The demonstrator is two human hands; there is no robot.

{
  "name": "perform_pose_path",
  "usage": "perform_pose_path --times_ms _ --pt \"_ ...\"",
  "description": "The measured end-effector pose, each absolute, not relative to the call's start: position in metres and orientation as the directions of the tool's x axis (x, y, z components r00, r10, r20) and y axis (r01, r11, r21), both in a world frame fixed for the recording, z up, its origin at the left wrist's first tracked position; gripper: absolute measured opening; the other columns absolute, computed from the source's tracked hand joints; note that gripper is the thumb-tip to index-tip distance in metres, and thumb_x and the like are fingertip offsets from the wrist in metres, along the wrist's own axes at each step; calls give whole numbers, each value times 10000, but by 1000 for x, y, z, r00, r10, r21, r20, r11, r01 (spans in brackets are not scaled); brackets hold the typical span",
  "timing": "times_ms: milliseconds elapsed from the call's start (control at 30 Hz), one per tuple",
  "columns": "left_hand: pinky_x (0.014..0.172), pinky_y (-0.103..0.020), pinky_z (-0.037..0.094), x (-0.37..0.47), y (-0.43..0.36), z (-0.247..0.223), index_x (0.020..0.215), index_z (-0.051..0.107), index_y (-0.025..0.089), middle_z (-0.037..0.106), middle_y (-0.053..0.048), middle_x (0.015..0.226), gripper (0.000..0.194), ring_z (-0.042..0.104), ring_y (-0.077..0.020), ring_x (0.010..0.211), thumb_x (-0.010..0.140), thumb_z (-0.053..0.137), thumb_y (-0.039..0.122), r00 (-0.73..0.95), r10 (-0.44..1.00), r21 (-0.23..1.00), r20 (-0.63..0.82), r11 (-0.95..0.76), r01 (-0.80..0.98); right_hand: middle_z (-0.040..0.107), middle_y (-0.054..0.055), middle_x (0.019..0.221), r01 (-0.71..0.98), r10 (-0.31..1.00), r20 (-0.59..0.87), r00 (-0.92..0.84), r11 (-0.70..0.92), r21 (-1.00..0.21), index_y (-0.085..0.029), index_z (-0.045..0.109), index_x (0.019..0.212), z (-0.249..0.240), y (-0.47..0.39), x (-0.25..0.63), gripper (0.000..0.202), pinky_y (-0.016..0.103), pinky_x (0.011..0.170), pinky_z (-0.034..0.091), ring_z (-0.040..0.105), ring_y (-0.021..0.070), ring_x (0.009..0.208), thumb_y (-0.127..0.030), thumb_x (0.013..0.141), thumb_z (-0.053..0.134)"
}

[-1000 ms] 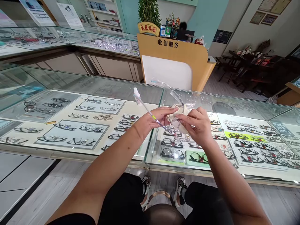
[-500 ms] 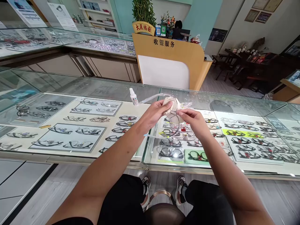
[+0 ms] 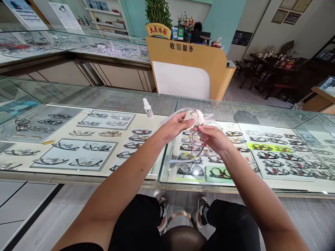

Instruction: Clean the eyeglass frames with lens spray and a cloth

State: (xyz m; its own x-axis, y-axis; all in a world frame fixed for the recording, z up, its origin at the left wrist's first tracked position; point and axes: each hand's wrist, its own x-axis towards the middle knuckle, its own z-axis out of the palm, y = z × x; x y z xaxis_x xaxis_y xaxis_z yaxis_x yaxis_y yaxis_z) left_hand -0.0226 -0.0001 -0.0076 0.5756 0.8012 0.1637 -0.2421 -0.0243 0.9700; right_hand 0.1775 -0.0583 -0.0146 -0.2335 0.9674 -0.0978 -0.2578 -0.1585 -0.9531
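A pair of eyeglasses (image 3: 202, 150) is held up between my two hands over the glass counter. My left hand (image 3: 180, 124) is closed on a pale cleaning cloth (image 3: 199, 116), which wraps the upper lens. With thumb and fingers, my right hand (image 3: 213, 136) pinches the glasses around the bridge, close to the cloth. The lower lens hangs below my fingers, and one clear temple with a bluish tip reaches left over the counter. Part of the frame is hidden by the cloth and fingers. A white spray bottle (image 3: 148, 108) stands upright on the glass to the left.
The glass display counter (image 3: 125, 91) spans the view, with several rows of eyeglasses inside. A wooden cashier desk (image 3: 188, 55) with a plant (image 3: 157, 15) stands beyond it. More display cases are at the back left. A round stool (image 3: 183, 238) sits between my legs.
The glasses have turned in my hands, their lower temple now lower and further right. The cloth covers more of the upper lens. The person behind the desk has dropped mostly out of sight.
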Motion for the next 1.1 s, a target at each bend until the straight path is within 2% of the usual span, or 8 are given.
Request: perform_pose_path --times_ms 100,200,400,467,600,733,900,1100 --pt "606 -266 370 -27 0 -4 892 694 166 684 -17 755 435 567 -119 659 789 930 516 646 749 978 149 -13 -210 408 -55 573 -230 946 -146 -288 -217 -949 -177 876 892 -14 -58 181 399 305 554 204 313 105 577 -532 721 940" --pt "607 -263 381 -27 1 -7 870 682 166 718 -34 755 428 603 -130 672 780 939 496 650 748 982 136 -17 -187 472 -36 590 -203 938 -159 -307 -228 -952 -173 870 864 -15 -58 182 385 303 556 220 350 104 582 -525 728 939" --pt "643 -269 472 -13 -4 -17 846 685 165 705 -12 739 519 624 -131 657 669 995 542 480 864 971 150 -37 -236 552 -12 646 -219 939 -151 -308 -224 -950 -176 865 833 -13 -58 180 407 301 564 218 357 99 589 -546 689 956" --pt "604 -269 449 -7 -7 -18 821 680 173 673 2 704 551 585 -124 617 650 990 596 402 895 962 193 -93 -255 521 -24 624 -237 943 -139 -302 -216 -947 -175 862 833 -12 -59 178 416 305 565 208 337 98 582 -549 681 960" --pt "558 -280 367 -3 -10 -16 747 650 189 602 5 653 578 503 -119 588 794 832 736 241 924 948 295 -252 -194 428 -56 567 -259 949 -109 -296 -189 -947 -183 849 829 -11 -61 171 418 313 592 279 310 110 592 -562 690 955" --pt "578 -294 369 -7 -6 -16 732 624 196 578 -1 670 619 475 -126 609 853 727 795 218 920 944 326 -302 -135 388 -67 568 -312 965 -110 -236 -183 -932 -184 845 830 -13 -60 167 441 312 603 300 282 108 595 -564 649 977" --pt "658 -283 463 -16 10 -20 826 679 206 631 -9 741 580 569 -152 714 863 732 782 160 956 959 245 -214 -187 312 -74 586 -335 985 -76 -156 -125 -934 -198 828 868 -16 -52 178 421 319 578 238 221 114 595 -559 691 951" --pt "733 -264 515 -31 32 -16 902 676 218 655 -2 798 473 605 -143 758 907 742 686 -140 954 932 264 -290 -217 248 -75 644 -367 998 -31 -62 -52 -929 -236 806 953 -14 -44 194 426 317 555 236 203 127 597 -574 724 929"
